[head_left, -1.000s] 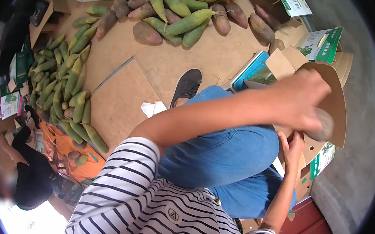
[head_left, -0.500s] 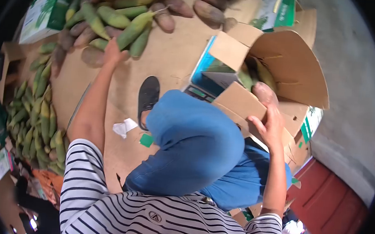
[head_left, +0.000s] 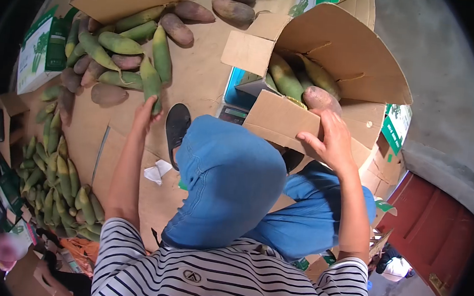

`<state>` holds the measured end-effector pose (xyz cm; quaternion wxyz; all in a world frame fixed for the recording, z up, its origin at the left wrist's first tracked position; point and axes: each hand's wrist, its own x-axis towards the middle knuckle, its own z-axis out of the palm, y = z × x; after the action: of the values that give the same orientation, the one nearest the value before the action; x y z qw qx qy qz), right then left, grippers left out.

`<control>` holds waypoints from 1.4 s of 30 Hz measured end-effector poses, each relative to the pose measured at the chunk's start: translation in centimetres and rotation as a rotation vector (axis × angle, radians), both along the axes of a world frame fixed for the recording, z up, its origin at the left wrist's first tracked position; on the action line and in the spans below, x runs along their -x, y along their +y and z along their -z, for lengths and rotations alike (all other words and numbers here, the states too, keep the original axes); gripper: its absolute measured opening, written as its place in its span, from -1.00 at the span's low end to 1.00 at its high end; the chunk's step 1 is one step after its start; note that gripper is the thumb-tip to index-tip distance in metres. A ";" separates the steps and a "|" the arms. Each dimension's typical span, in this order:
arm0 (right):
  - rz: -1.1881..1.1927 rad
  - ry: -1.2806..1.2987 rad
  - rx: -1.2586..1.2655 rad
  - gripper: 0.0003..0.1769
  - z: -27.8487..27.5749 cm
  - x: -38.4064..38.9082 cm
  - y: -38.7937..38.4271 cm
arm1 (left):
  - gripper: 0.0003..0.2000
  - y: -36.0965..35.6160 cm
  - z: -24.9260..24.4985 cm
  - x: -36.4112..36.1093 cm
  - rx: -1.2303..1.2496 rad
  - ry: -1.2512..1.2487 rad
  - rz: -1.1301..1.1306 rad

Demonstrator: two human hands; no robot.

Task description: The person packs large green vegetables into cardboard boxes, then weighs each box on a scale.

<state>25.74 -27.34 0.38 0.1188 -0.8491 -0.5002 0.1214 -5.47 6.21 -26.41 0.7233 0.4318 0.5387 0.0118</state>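
My left hand [head_left: 148, 114] is closed round the lower end of a long green radish [head_left: 150, 79], beside a loose group of green and purplish radishes [head_left: 120, 43]. On the right, my right hand [head_left: 332, 140] rests on the near side of an open cardboard box [head_left: 284, 118]. Its fingertips reach a reddish radish [head_left: 322, 99] inside, with thumb and fingers apart. Green radishes [head_left: 286, 78] lie behind it in the box. The box stands on a scale [head_left: 233, 114], whose display edge shows at its left.
A large heap of small green radishes [head_left: 61, 184] lies at the left. A green and white carton [head_left: 37, 49] stands at the upper left. My bent knee [head_left: 235, 170] and dark shoe [head_left: 177, 126] are between my arms. A red door [head_left: 431, 224] is at the right.
My left hand has drawn a green radish toward me, away from the pile. My right hand remains at the box. The view has shifted, so the box appears farther left.
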 end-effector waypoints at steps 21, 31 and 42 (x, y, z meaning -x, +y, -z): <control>-0.057 -0.237 -0.227 -0.71 -2.0 -1.2 -3.2 | -0.54 -5.0 -15.6 -0.1 -0.409 -0.282 0.158; -0.067 -0.178 -0.234 -0.68 -2.6 -1.0 -4.5 | -0.69 -15.1 -37.6 -8.5 -0.919 -0.610 0.472; -0.045 -0.182 -0.165 -0.76 -3.5 -0.9 -5.3 | -0.48 -23.2 -39.2 -20.1 -1.591 -0.387 1.368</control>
<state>26.68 -32.61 3.91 0.1396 -0.8326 -0.5360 0.0048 14.59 -16.95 12.84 0.1594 0.9814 -0.1050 0.0198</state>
